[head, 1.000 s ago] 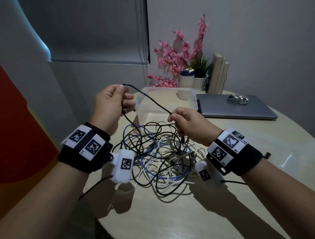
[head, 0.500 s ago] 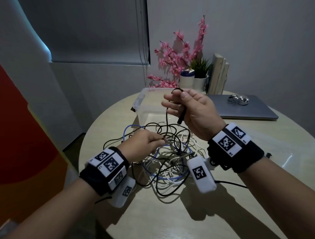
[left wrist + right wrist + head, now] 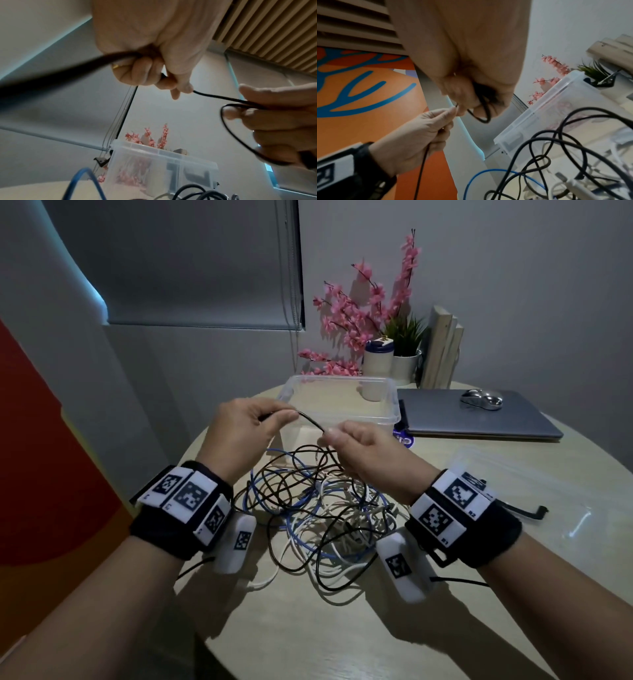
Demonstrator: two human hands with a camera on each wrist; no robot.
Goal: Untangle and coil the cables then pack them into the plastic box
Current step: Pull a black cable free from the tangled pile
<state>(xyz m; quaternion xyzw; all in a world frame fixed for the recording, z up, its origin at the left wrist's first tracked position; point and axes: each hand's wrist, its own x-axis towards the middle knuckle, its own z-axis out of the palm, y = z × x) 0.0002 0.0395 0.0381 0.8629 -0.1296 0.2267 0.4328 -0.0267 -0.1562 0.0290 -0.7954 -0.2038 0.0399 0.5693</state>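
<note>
A tangle of black, blue and white cables (image 3: 318,515) lies on the round table (image 3: 342,638). Above it both hands are raised, close together, with a thin black cable (image 3: 310,421) stretched between them. My left hand (image 3: 246,426) pinches that black cable (image 3: 221,97) between thumb and fingers. My right hand (image 3: 356,446) grips a small loop of the same cable (image 3: 240,129) in its curled fingers, the loop (image 3: 481,115) showing below the fingertips. The clear plastic box (image 3: 342,402) stands open just behind the hands.
The clear box lid (image 3: 534,501) lies on the table at the right. A closed laptop (image 3: 479,419) with a mouse (image 3: 481,399) on it sits at the back right. Pink flowers (image 3: 356,313), a white cup (image 3: 376,364), a potted plant (image 3: 406,347) and books (image 3: 442,350) stand behind the box.
My left hand rose from the cable pile and took hold of the black cable beside my right hand. My right hand moved down a little, still holding the cable.
</note>
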